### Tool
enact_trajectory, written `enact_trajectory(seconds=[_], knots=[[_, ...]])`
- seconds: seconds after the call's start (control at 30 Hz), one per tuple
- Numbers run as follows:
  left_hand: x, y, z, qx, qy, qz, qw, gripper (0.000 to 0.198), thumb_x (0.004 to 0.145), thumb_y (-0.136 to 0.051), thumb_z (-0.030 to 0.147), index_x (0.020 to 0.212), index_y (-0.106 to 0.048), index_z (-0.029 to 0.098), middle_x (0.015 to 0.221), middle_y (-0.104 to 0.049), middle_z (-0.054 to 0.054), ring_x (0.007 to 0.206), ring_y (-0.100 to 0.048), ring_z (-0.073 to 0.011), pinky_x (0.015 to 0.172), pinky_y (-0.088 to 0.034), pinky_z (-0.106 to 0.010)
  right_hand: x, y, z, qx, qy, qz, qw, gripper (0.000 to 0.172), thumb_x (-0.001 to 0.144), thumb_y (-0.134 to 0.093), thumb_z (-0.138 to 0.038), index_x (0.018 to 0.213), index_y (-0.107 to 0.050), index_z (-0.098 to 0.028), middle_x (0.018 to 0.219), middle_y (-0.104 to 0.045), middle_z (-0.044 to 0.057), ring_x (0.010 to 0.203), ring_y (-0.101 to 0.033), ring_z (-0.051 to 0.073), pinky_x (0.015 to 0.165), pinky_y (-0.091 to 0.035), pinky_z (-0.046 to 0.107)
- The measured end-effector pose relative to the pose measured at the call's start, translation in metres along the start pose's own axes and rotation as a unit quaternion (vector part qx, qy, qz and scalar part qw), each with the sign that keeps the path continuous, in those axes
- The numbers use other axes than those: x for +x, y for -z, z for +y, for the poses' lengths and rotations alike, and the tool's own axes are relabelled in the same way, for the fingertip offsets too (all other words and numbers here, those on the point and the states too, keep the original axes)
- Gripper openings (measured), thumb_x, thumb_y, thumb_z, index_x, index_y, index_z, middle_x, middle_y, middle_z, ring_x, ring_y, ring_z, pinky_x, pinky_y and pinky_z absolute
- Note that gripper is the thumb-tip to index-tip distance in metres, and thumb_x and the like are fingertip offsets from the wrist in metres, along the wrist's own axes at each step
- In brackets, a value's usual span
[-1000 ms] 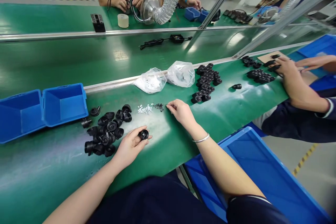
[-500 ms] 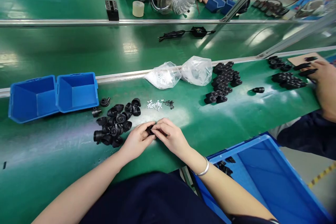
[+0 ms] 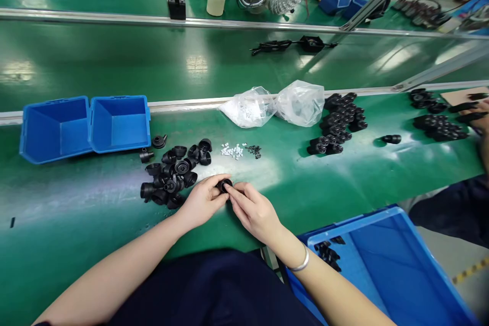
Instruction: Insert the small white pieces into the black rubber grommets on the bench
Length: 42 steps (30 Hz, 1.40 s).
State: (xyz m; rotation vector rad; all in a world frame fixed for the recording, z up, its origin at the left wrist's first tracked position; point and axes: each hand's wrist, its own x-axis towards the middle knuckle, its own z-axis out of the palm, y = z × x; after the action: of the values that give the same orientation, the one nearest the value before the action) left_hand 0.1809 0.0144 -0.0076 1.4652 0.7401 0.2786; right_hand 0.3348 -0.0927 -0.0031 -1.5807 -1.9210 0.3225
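My left hand (image 3: 204, 198) grips a round black plastic part (image 3: 224, 184) between thumb and fingers, its hollow end showing. Against the near side of that part, my right hand (image 3: 254, 210) has its fingertips pinched together; anything small between them is hidden. To the left of my hands lies a loose heap of similar black plastic parts (image 3: 181, 167). Just beyond my hands are a scatter of small white pieces (image 3: 232, 151) and a small cluster of tiny black pieces (image 3: 254, 151).
Two blue bins (image 3: 120, 125) stand at the left back. Clear plastic bags (image 3: 300, 103) rest by the rail, beside grouped black parts (image 3: 336, 125). A blue crate (image 3: 385, 260) sits low at right. A co-worker's hand (image 3: 479, 109) is at the far right; others' hands work across the bench.
The view has shifted, so most things sit further right. The black part now shows its open end more, and my right fingers have drawn back slightly to its near edge.
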Motion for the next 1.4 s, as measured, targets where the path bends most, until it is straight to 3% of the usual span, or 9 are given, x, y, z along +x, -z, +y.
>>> enact_trajectory(seconds=[0.4,0.6,0.8,0.87,0.93,1.03,1.17,1.27,1.4], knots=[[-0.003,-0.002,-0.006,-0.002,-0.029,0.007,1.000,0.046,0.083,-0.057,0.020,0.128,-0.057,0.017,0.058,-0.034,0.008,0.052,-0.033,-0.0100,0.055,-0.037,-0.023,-0.009,-0.009,0.006,-0.066,0.046,0.016,0.997,0.065,0.095,-0.046,-0.009,0.156,-0.024,-0.019,0.109,-0.058,0.015,0.097,-0.060,0.026,0.081,-0.058,0.040],[-0.002,-0.002,-0.005,0.037,-0.040,0.021,0.998,0.045,0.083,-0.056,0.018,0.127,-0.058,0.018,0.059,-0.035,0.009,0.051,-0.034,-0.0098,0.061,-0.044,-0.026,-0.006,-0.007,0.007,-0.052,0.031,-0.009,0.998,0.063,0.096,-0.046,-0.010,0.155,-0.026,-0.022,0.108,-0.058,0.014,0.094,-0.060,0.025,0.079,-0.058,0.041],[-0.001,-0.002,-0.007,-0.021,-0.014,0.008,1.000,0.045,0.083,-0.060,0.022,0.128,-0.058,0.017,0.059,-0.039,0.008,0.049,-0.037,-0.0087,0.056,-0.044,-0.025,-0.008,-0.004,0.006,-0.016,0.009,0.004,1.000,0.063,0.095,-0.047,-0.007,0.154,-0.028,-0.022,0.114,-0.053,0.015,0.104,-0.057,0.024,0.086,-0.056,0.040],[-0.001,-0.003,-0.008,-0.038,-0.016,0.009,0.999,0.046,0.081,-0.062,0.019,0.128,-0.058,0.017,0.070,-0.053,0.004,0.055,-0.049,-0.0094,0.063,-0.050,-0.027,-0.009,-0.005,0.007,-0.034,0.021,-0.004,0.999,0.065,0.094,-0.047,-0.006,0.154,-0.025,-0.020,0.113,-0.054,0.015,0.104,-0.056,0.026,0.086,-0.056,0.042],[-0.001,-0.004,-0.009,-0.078,-0.020,0.013,0.997,0.049,0.079,-0.063,0.015,0.127,-0.058,0.017,0.095,-0.063,-0.005,0.075,-0.063,-0.0135,0.076,-0.055,-0.031,-0.008,-0.004,0.006,-0.068,0.030,-0.036,0.997,0.064,0.095,-0.046,-0.006,0.154,-0.025,-0.019,0.111,-0.056,0.016,0.099,-0.057,0.027,0.082,-0.056,0.044],[-0.001,-0.005,-0.008,-0.134,-0.023,0.004,0.991,0.050,0.077,-0.066,0.014,0.127,-0.057,0.017,0.121,-0.061,-0.012,0.105,-0.066,-0.0204,0.095,-0.053,-0.036,-0.006,0.004,0.003,-0.090,0.024,-0.052,0.994,0.060,0.096,-0.044,-0.008,0.152,-0.028,-0.020,0.114,-0.057,0.016,0.099,-0.058,0.027,0.081,-0.056,0.044],[-0.003,-0.007,-0.003,-0.159,-0.031,-0.030,0.986,0.040,0.086,-0.063,0.025,0.125,-0.058,0.018,0.126,-0.062,-0.012,0.105,-0.068,-0.0224,0.097,-0.054,-0.042,-0.007,0.015,-0.005,-0.005,-0.046,0.027,0.999,0.055,0.094,-0.048,-0.012,0.147,-0.033,-0.021,0.116,-0.054,0.014,0.091,-0.060,0.021,0.076,-0.057,0.035],[-0.004,-0.007,0.000,-0.129,-0.043,-0.034,0.990,0.030,0.090,-0.056,0.030,0.116,-0.062,0.017,0.120,-0.066,-0.011,0.103,-0.068,-0.0221,0.095,-0.055,-0.040,-0.009,0.016,-0.010,0.011,-0.054,0.004,0.998,0.055,0.093,-0.053,-0.020,0.145,-0.033,-0.019,0.108,-0.056,0.012,0.082,-0.060,0.020,0.070,-0.057,0.035],[-0.006,-0.007,0.003,-0.061,-0.065,-0.026,0.996,0.030,0.089,-0.055,0.027,0.116,-0.060,0.016,0.117,-0.068,-0.010,0.112,-0.064,-0.0216,0.104,-0.048,-0.040,-0.009,0.010,-0.010,-0.057,-0.008,-0.001,0.998,0.047,0.098,-0.048,-0.023,0.143,-0.036,-0.016,0.107,-0.061,0.013,0.090,-0.063,0.022,0.078,-0.058,0.036]])
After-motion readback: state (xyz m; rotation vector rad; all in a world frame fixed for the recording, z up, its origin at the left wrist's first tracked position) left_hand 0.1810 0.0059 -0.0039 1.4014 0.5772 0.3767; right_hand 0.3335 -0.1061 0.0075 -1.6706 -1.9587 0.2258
